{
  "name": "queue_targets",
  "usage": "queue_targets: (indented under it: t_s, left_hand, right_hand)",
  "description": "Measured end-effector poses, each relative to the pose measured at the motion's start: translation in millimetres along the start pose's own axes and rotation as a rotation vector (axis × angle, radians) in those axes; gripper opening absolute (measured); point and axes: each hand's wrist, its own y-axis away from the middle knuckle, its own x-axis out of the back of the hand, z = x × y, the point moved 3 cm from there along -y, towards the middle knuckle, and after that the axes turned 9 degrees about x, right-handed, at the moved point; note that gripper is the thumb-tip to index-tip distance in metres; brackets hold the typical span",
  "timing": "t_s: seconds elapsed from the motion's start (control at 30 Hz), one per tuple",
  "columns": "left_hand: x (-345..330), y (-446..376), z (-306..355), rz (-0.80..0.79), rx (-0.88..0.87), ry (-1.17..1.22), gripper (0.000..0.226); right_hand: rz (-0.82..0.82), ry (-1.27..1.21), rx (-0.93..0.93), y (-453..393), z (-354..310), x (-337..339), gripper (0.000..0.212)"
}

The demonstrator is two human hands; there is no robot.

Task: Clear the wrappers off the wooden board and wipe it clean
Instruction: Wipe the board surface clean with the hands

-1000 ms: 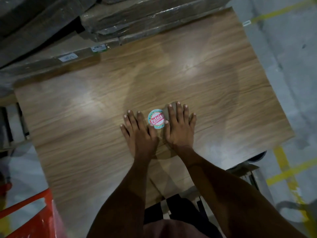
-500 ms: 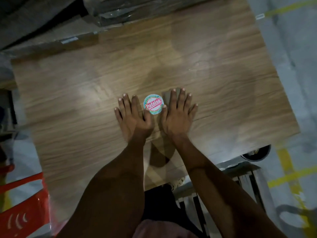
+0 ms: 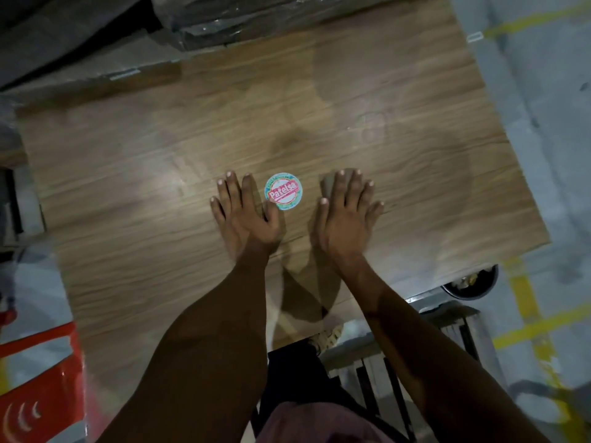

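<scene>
The wooden board [image 3: 367,123] lies bare across its whole face, no loose wrappers in sight, so the clearing looks done. My left hand [image 3: 244,215] and right hand [image 3: 343,219] rest flat near its middle, fingers straight and slightly spread, holding nothing. Between them sits one round sticker [image 3: 283,192]; it, and any wiping, seem left.

Dim light; grey floor [image 3: 543,123], yellow lines [image 3: 524,302]; red crate [image 3: 38,394] left; possibly wrapped bundles [image 3: 224,17] behind.
</scene>
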Motion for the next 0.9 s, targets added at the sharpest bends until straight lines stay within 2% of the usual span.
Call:
queue_targets:
  t_s: [0.03,0.13,0.2,0.43,0.5,0.6,0.63,0.7,0.8,0.87,0.9]
  left_hand:
    - [-0.5,0.2,-0.1,0.004,-0.002,-0.004,0.071]
    - [-0.8,1.7,1.2,0.02,-0.004,-0.018,0.069]
    - [-0.6,2.3,1.8,0.032,-0.007,-0.021,0.068]
    - [0.0,1.7,1.9,0.042,-0.008,-0.005,0.069]
    - [-0.3,2.0,1.3,0.047,-0.009,-0.007,0.069]
    - [-1.4,2.7,1.9,0.077,-0.011,0.004,0.067]
    - [-1.6,2.5,2.0,0.085,-0.014,0.004,0.067]
    - [-2.8,2.2,1.0,0.076,-0.012,-0.009,0.066]
    - [-3.4,1.1,0.0,0.064,-0.006,-0.016,0.066]
    - [-4.1,0.5,-0.6,0.063,-0.012,-0.016,0.066]
    - [-4.2,0.9,-0.9,0.065,-0.019,-0.014,0.066]
  right_hand:
    - [-0.016,0.006,0.055,3.0,-8.2,-2.7,0.065]
    - [-0.099,0.047,0.373,17.6,-29.7,-10.6,0.067]
    - [-0.105,0.069,0.427,22.8,-27.3,-10.9,0.067]
    - [-0.025,-0.009,0.059,33.9,-2.1,-3.5,0.064]
    - [-0.045,-0.027,0.1,47.5,-18.8,-7.0,0.065]
    - [-0.085,0.011,0.327,61.7,-25.3,-11.1,0.066]
    - [-0.09,0.016,0.352,60.8,-19.4,-9.6,0.066]
    - [-0.074,0.016,0.273,56.2,-4.3,-6.0,0.065]
    - [-0.046,-0.025,0.04,53.5,8.4,-1.7,0.064]
    - [-0.04,-0.042,0.003,60.8,0.3,-2.4,0.064]
    - [-0.049,-0.036,0.042,67.2,-6.2,-4.2,0.064]
